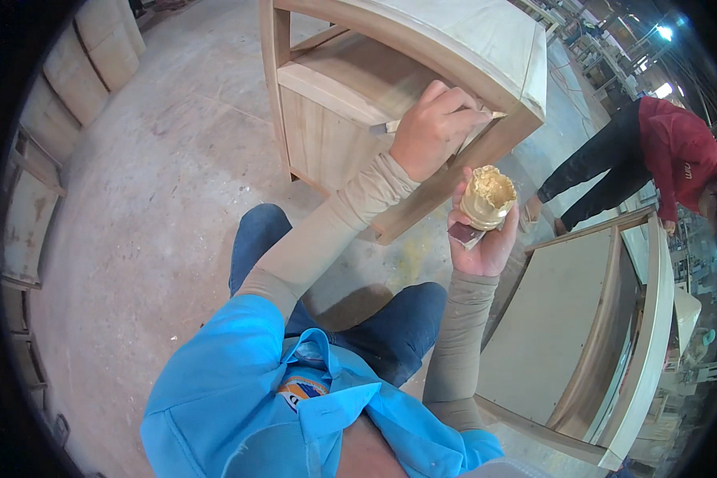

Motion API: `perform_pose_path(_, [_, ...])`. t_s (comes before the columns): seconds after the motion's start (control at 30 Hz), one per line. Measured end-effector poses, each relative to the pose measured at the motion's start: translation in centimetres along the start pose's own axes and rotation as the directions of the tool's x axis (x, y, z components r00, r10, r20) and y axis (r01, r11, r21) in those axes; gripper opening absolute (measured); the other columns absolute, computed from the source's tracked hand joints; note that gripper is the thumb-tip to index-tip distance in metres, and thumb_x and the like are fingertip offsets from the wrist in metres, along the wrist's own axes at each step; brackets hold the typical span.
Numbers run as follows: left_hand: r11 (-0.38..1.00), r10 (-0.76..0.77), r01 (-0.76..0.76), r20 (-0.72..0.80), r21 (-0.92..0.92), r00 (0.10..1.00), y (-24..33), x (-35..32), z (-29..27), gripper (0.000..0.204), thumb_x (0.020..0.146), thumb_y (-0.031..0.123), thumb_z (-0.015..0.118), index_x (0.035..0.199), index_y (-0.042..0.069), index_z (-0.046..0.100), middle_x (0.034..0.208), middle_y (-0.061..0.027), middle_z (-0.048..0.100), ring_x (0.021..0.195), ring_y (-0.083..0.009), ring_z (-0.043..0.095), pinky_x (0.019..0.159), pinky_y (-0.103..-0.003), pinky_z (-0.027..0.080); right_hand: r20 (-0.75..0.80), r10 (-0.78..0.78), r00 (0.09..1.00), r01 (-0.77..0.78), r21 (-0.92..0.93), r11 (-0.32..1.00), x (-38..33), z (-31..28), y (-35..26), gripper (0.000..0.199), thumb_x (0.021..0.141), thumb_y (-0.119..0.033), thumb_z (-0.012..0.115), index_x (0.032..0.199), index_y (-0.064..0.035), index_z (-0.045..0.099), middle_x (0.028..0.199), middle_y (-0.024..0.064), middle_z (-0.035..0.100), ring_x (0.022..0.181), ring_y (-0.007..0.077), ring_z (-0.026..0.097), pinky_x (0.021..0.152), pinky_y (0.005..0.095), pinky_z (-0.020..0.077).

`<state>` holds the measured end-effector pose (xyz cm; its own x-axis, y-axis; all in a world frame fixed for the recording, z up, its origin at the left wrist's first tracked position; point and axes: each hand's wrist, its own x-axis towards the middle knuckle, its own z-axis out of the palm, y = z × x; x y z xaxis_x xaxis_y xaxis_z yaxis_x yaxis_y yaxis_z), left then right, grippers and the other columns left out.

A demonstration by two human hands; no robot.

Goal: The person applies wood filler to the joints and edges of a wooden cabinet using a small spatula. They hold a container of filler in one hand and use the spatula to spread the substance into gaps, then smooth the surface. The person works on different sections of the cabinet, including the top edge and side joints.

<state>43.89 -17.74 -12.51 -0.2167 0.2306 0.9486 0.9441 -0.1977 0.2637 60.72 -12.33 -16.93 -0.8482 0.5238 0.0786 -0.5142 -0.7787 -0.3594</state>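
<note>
We are kneeling on the concrete floor (159, 191) before an unfinished wooden cabinet (390, 72), its top running out of frame. A second cabinet (581, 334) is lying at right, partly cut off. A person in a red top (677, 151) is bending over behind it, the rest hidden. Our left hand (434, 131) is gripping a putty knife (386, 126) against the cabinet's edge; only the blade tip is showing. Our right hand (482, 235) is clasping a cup of yellowish filler (487, 195), just below the cabinet, plus a small flat piece we cannot identify.
</note>
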Motion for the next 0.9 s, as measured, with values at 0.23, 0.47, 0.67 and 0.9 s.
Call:
perform_pose_path(0.23, [0.739,-0.484,0.474,0.113,-0.479,0.868,0.6,0.8,0.0,0.015,0.079,0.006,0.069,0.093,0.005,0.072,0.079,-0.0026,0.064,0.071,-0.0104,0.058,0.063,-0.024,0.047,-0.011,-0.007,1.000,0.007,-0.014,1.000,0.1,0.3,0.0,0.052,0.094,-0.039,0.047,0.135,-0.0078,0.041,0.139,0.0201,0.040,0.108,0.0290,0.054,0.063,0.0289,0.0484])
perform_pose_path(0.47, [0.701,-0.530,0.518,0.129,-0.490,0.838,0.6,0.9,1.3,0.014,0.080,0.008,0.070,0.094,0.005,0.072,0.082,-0.0016,0.067,0.070,-0.0064,0.059,0.061,-0.021,0.047,-0.006,0.009,1.000,-0.009,0.002,1.000,0.1,-0.1,-0.1,0.053,0.094,-0.039,0.047,0.136,-0.0083,0.040,0.141,0.0200,0.038,0.108,0.0293,0.054,0.063,0.0297,0.0483])
perform_pose_path(0.67, [0.758,-0.510,0.482,0.061,-0.438,0.858,0.8,1.0,2.0,0.014,0.079,0.007,0.071,0.093,0.002,0.071,0.083,-0.0038,0.068,0.069,-0.0090,0.058,0.066,-0.024,0.049,0.008,0.017,1.000,-0.017,0.017,1.000,0.1,-0.2,-0.1,0.053,0.093,-0.039,0.048,0.136,-0.0081,0.039,0.142,0.0196,0.037,0.110,0.0293,0.053,0.064,0.0295,0.0474])
perform_pose_path(0.9, [0.779,-0.529,0.522,0.083,-0.349,0.845,2.2,0.3,0.4,0.012,0.076,0.003,0.070,0.089,0.005,0.071,0.078,-0.0036,0.064,0.069,-0.0139,0.056,0.067,-0.027,0.046,0.000,0.027,1.000,-0.027,0.028,0.999,0.1,-0.2,-0.2,0.053,0.093,-0.039,0.047,0.136,-0.0076,0.039,0.142,0.0193,0.037,0.110,0.0292,0.052,0.064,0.0299,0.0473])
